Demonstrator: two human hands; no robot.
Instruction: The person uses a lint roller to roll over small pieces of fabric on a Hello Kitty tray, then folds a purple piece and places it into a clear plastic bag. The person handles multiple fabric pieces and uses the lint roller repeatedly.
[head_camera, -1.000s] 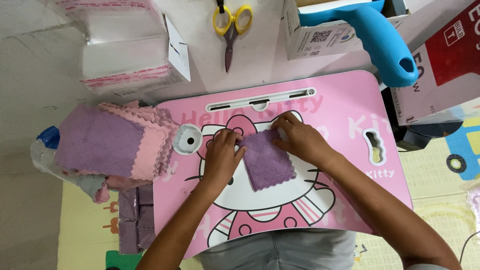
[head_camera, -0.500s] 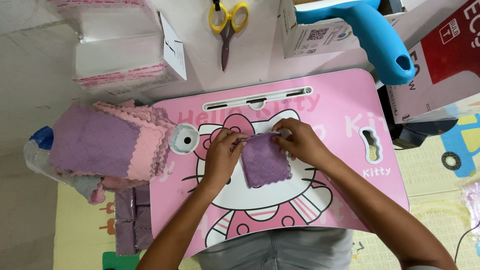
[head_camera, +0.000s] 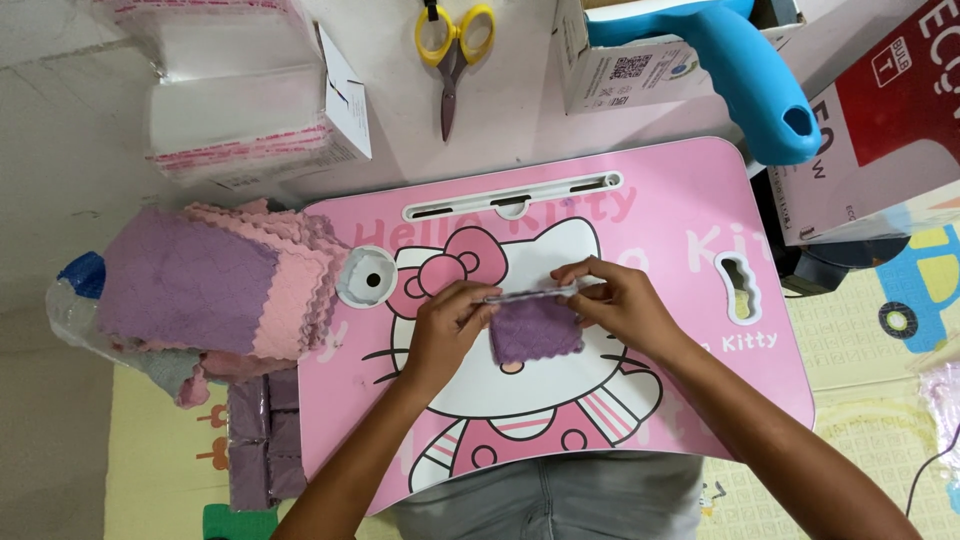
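Fingers (head_camera: 478, 297) of our left hand (head_camera: 445, 330) are pinching the top left edge of the small purple cloth (head_camera: 535, 330), closed tight on it. Our right hand (head_camera: 622, 310) is pinching the top right edge the same way, and its fingers are shut on the cloth too. We are holding the cloth in the middle of the pink lap table (head_camera: 680, 230), right on the cat picture's face. A moment ago the cloth was bigger and flatter, and now we are seeing it folded smaller, with our hands closer to its top edge. A second ago it was lying slanted, and now it is sitting straighter. We are seeing a pile of purple and pink cloths (head_camera: 215, 290) to the left, well apart from our hands. Yellow scissors (head_camera: 452, 45) are lying above the table.
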